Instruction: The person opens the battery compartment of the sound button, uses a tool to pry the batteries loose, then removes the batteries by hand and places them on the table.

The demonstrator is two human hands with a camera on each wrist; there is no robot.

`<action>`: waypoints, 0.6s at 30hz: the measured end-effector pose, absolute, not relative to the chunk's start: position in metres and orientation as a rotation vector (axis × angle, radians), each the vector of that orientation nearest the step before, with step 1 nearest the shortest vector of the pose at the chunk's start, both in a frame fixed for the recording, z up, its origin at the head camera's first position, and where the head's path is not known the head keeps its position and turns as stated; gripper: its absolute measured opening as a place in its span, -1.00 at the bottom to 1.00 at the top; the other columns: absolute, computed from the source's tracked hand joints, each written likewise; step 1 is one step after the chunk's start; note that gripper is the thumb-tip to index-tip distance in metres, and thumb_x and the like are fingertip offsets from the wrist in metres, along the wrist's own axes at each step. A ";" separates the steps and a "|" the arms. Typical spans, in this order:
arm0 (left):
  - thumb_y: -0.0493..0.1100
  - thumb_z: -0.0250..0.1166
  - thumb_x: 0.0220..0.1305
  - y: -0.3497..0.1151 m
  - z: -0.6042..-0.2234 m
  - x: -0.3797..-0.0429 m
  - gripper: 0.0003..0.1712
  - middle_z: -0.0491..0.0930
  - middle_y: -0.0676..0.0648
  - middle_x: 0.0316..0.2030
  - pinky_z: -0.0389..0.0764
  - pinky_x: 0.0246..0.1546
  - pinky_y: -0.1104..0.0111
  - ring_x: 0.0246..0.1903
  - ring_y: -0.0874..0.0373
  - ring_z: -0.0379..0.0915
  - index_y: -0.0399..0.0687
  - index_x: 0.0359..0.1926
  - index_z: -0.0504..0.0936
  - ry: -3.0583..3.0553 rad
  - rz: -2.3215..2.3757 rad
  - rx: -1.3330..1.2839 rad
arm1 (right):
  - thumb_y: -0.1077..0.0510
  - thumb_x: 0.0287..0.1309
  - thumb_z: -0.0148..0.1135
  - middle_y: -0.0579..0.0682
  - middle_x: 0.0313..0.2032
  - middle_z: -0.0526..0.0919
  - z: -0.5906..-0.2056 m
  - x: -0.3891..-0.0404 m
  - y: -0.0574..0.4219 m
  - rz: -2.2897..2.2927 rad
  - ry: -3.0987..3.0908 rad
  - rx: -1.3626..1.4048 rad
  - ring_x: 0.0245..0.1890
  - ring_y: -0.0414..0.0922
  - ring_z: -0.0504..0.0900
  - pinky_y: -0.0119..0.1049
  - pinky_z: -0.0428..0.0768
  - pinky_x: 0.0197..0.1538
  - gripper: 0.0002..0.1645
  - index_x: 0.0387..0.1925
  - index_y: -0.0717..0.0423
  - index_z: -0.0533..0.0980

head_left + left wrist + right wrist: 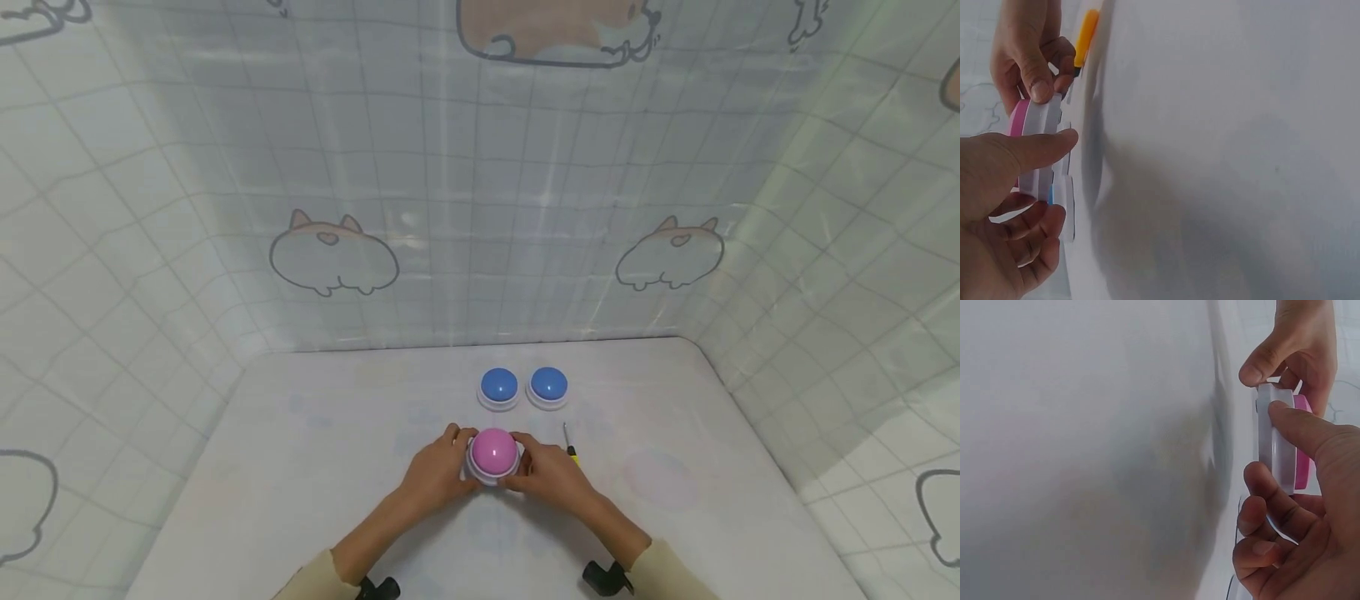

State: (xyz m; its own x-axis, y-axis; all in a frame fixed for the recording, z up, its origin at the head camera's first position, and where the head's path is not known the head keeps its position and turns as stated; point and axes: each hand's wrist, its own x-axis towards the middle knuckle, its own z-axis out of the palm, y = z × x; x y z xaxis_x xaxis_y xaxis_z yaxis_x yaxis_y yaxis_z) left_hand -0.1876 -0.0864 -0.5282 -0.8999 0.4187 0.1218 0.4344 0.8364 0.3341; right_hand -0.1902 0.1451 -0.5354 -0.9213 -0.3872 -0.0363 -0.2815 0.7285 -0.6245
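Between my two hands is a round push button with a pink dome and a white base. My left hand grips its left side, the thumb lying along the white rim in the left wrist view. On the other side my right hand pinches the base between thumb and fingers, seen close up in the right wrist view with the pink edge facing away from the table. A gap shows between the base and the tabletop in both wrist views.
Two blue push buttons on white bases stand side by side behind the pink one. A screwdriver with a yellow and black handle lies just beyond my right hand. A patterned curtain closes off the white table at the back and sides.
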 end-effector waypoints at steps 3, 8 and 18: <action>0.07 0.65 -0.08 -0.085 -0.528 -0.185 -0.09 0.49 -0.12 -0.06 0.69 -0.19 0.23 -0.18 0.10 0.60 -0.15 0.26 0.46 -2.961 -0.531 -0.701 | -0.28 -0.01 0.51 -0.29 -0.48 0.53 -0.537 -0.188 0.149 -0.988 2.766 -0.565 -0.52 -0.33 0.47 -0.42 0.48 -0.48 -0.02 0.36 0.06 0.39; 0.09 0.64 -0.06 -0.082 -0.527 -0.183 -0.08 0.47 -0.08 -0.02 0.68 -0.20 0.24 -0.18 0.14 0.58 -0.09 0.28 0.45 -2.964 -0.557 -0.702 | -0.27 0.01 0.50 -0.29 -0.46 0.55 -0.537 -0.186 0.155 -1.044 2.715 -0.555 -0.50 -0.33 0.49 -0.41 0.50 -0.46 -0.02 0.38 0.04 0.37; 0.06 0.63 -0.04 -0.080 -0.522 -0.179 -0.13 0.50 -0.03 0.00 0.64 -0.24 0.27 -0.22 0.18 0.54 -0.06 0.27 0.48 -2.947 -0.679 -0.684 | -0.16 0.00 0.55 -0.29 -0.38 0.56 -0.535 -0.186 0.165 -1.036 2.693 -0.595 -0.43 -0.32 0.49 -0.41 0.53 -0.40 -0.03 0.39 0.02 0.35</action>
